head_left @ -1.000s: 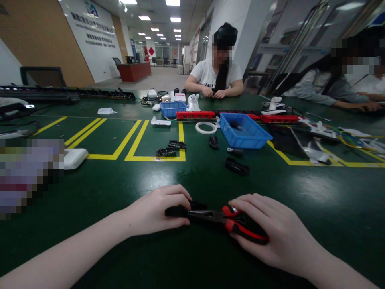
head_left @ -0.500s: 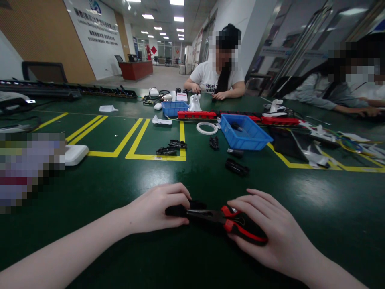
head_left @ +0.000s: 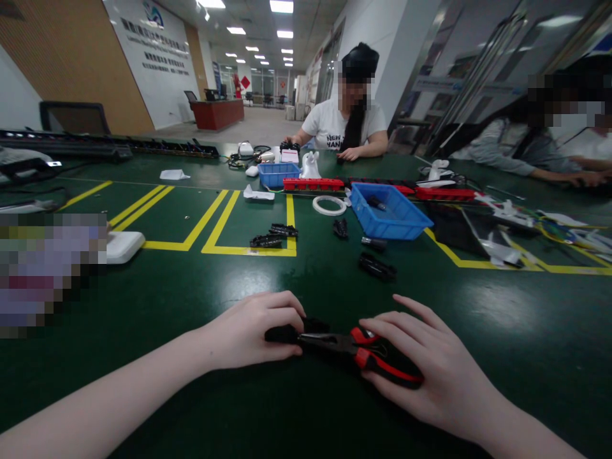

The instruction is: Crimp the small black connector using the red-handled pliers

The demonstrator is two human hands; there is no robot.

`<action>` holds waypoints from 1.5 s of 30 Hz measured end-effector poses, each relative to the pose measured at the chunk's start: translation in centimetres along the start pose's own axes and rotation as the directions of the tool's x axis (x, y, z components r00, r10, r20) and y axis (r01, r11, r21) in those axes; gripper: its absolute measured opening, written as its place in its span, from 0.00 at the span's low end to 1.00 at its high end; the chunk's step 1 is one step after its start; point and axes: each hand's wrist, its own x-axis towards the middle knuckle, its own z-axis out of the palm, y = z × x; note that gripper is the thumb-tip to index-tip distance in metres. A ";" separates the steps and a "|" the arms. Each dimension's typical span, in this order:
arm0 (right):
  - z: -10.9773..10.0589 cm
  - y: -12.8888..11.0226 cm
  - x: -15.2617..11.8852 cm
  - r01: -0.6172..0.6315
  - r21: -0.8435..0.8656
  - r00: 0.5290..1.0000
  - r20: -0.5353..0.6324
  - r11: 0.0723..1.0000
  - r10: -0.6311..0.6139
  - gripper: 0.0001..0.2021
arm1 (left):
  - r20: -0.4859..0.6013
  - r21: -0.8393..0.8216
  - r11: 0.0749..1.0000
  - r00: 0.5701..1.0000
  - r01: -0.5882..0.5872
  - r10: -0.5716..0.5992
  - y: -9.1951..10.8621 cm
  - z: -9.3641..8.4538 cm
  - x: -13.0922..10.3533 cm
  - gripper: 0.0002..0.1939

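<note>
The green tabletop (head_left: 191, 290), marked with yellow lines, spreads beneath and around the pliers (head_left: 335, 343), which lie low near its middle, nose toward the left. Beyond the pliers, at the far edge, sits a person in a white shirt (head_left: 354, 124); another person, in grey-blue sleeves (head_left: 507, 150), is far off to their right. A red strip (head_left: 313, 184) runs crosswise beyond the pliers, with the large blue tray (head_left: 399, 231) in front of it, also beyond the pliers and slightly right.

Just right of the pliers is the right hand (head_left: 428, 363). Its grip holds their red-and-black handles, fingers on the upper one and thumb at the lower, one finger raised clear. Just left of the pliers is the left hand (head_left: 262, 328), its grip narrow, holding a dark piece (head_left: 281, 335) between fingers and thumb. The nose of the pliers reaches this dark piece by the fingertips; whether it pinches it, I cannot tell.

The small blue tray (head_left: 280, 182) is well beyond the pliers, slightly left. The white box (head_left: 125, 247) is well apart to their left, and the white ring (head_left: 329, 213) is straight beyond them. Smaller still, a black part (head_left: 377, 266) and a black cylinder (head_left: 373, 243) lie beyond the pliers to the right, two ridged black parts (head_left: 266, 241) beyond them to the left
</note>
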 end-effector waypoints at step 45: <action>-0.4 0.0 0.1 -0.004 -0.023 0.999 -0.050 1.000 0.003 0.17 | 0.016 0.017 0.999 0.999 -0.042 0.042 -0.6 0.3 0.1 0.09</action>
